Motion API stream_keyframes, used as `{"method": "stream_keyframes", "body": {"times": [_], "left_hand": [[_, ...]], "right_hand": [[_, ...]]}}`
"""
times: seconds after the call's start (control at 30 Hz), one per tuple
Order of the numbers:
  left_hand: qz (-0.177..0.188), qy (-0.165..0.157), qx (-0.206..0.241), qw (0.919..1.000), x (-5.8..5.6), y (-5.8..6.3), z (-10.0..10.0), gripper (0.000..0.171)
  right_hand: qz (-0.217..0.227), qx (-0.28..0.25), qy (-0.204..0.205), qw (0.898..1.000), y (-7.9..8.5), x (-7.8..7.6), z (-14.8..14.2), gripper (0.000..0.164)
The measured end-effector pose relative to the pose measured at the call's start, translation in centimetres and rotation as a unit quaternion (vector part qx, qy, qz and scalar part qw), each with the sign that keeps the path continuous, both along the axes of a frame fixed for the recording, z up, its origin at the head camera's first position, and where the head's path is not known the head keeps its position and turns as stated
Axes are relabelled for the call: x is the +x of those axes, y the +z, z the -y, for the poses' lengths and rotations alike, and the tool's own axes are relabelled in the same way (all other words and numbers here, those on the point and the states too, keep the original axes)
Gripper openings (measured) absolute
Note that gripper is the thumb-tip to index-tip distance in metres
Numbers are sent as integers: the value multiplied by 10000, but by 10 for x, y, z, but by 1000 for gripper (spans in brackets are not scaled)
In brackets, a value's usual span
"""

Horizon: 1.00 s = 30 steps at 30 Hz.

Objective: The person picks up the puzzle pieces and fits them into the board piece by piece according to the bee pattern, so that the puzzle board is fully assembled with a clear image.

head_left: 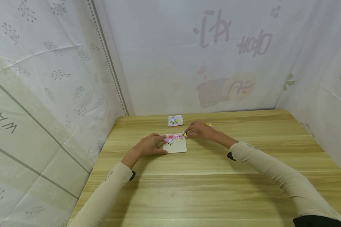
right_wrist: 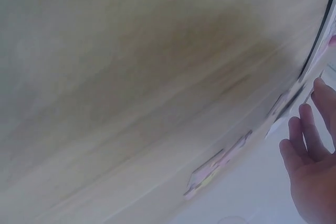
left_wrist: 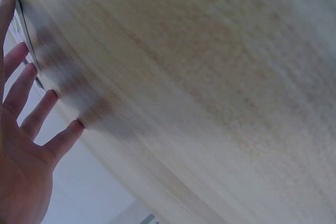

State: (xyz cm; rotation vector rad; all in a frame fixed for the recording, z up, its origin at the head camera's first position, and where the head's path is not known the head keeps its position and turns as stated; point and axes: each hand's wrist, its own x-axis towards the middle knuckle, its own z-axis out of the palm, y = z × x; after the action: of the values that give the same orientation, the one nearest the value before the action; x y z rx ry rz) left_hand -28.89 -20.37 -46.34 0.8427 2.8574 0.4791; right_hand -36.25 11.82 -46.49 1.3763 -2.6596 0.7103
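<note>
A small pale puzzle board [head_left: 177,147] lies on the wooden table, with pink, bee-patterned puzzle pieces [head_left: 173,137] along its upper part and bare wood below. My left hand [head_left: 149,145] rests at the board's left edge, thumb low and index finger high. Extended, spread fingers [left_wrist: 39,116] show in the left wrist view. At the board's upper right corner, my right hand [head_left: 201,130] pinches a yellow-and-black puzzle piece [head_left: 185,134]. The right wrist view hides that piece behind the fingers [right_wrist: 296,145].
Behind the board lies a picture card [head_left: 175,120] with a bee on it. Loose pink and yellow pieces [head_left: 209,125] lie just beyond the right hand, also seen as flat pieces [right_wrist: 218,166] in the right wrist view. Printed curtains [head_left: 159,63] hang behind the table [head_left: 187,195].
</note>
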Motion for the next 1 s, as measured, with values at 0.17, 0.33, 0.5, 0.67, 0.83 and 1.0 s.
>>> {"method": "stream_keyframes", "body": {"times": [0.17,0.33,0.5,0.67,0.83,1.0], "left_hand": [[13,-13,-7,10000,0,1,0,70],[31,-17,39,10000,1,1,-1,70],[58,3,46,10000,1,2,-1,67],[43,14,18,10000,0,0,-1,65],[16,22,-7,10000,-1,-1,0,68],[14,24,-1,10000,0,-1,0,70]], "right_hand": [[188,88,-29,9998,-1,5,7,21],[171,109,102,9997,-3,10,12,20],[41,53,240,9997,-7,13,17,20],[72,192,225,9995,-9,16,25,19],[123,277,239,9993,-11,20,32,17],[237,299,260,9989,-12,25,38,19]]}}
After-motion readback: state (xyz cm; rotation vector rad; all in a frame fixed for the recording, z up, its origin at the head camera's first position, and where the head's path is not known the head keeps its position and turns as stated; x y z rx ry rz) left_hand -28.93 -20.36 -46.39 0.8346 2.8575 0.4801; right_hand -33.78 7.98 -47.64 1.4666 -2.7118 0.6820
